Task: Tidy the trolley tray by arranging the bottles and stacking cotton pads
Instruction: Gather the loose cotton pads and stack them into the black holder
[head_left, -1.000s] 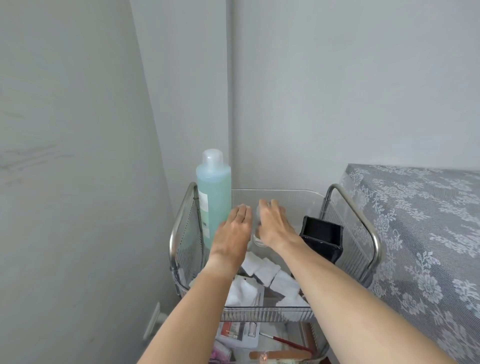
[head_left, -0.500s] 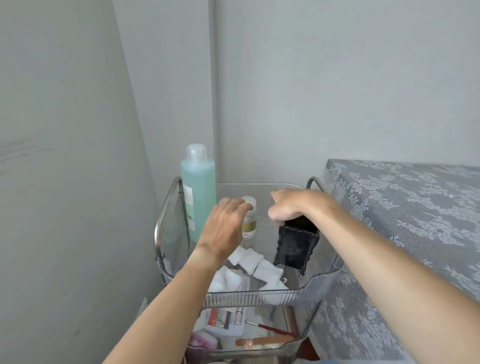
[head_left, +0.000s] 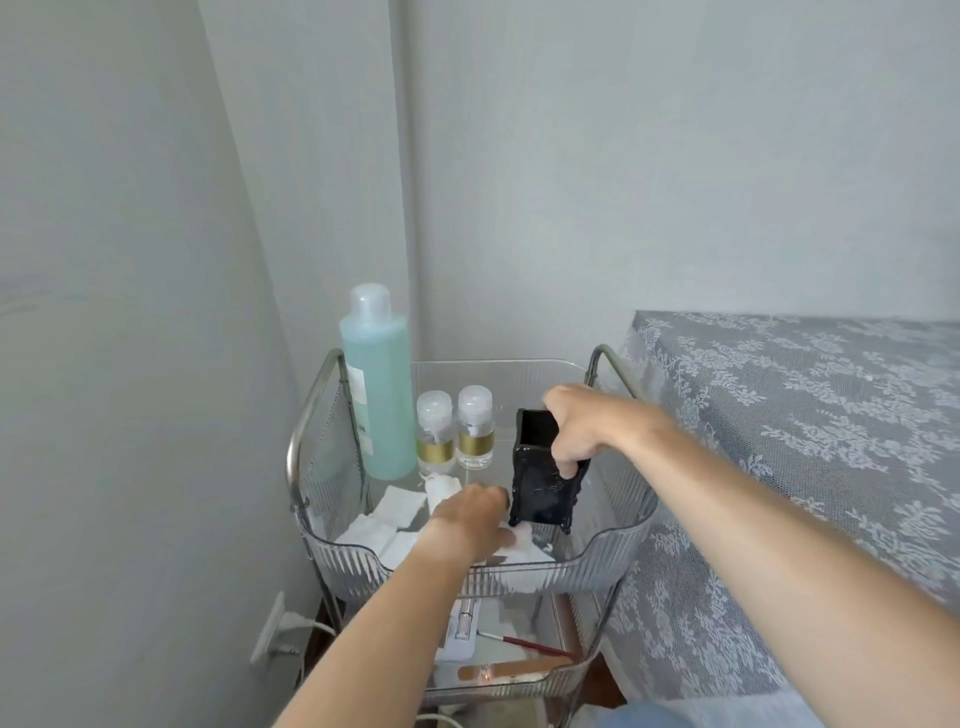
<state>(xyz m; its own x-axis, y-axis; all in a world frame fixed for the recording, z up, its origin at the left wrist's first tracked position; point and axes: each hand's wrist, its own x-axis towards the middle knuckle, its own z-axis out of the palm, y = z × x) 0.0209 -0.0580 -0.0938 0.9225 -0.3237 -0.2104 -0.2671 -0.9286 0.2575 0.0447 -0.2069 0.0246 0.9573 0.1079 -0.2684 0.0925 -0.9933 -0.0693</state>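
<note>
A clear ribbed trolley tray (head_left: 613, 558) holds a tall blue-green bottle (head_left: 378, 395) at its back left. Two small clear bottles with gold bands (head_left: 435, 434) (head_left: 475, 428) stand side by side just right of it. My right hand (head_left: 576, 428) grips the top of a black box-shaped holder (head_left: 540, 488), which is tilted with its feet near the tray floor. White cotton pads (head_left: 382, 519) lie scattered over the tray's front. My left hand (head_left: 467, 514) rests low on the pads beside the holder; whether it pinches one is hidden.
Grey walls close in at the left and back. A surface under a grey lace cloth (head_left: 810, 441) sits against the trolley's right side. The lower shelf (head_left: 509, 670) carries a nail file, a thin brush and a white pack. A wall socket (head_left: 272, 629) with a plug is low left.
My right hand left the small bottles, took the black holder and tipped it toward the tray's middle. My left hand dropped from the bottles to the cotton pads. Both small bottles now stand uncovered.
</note>
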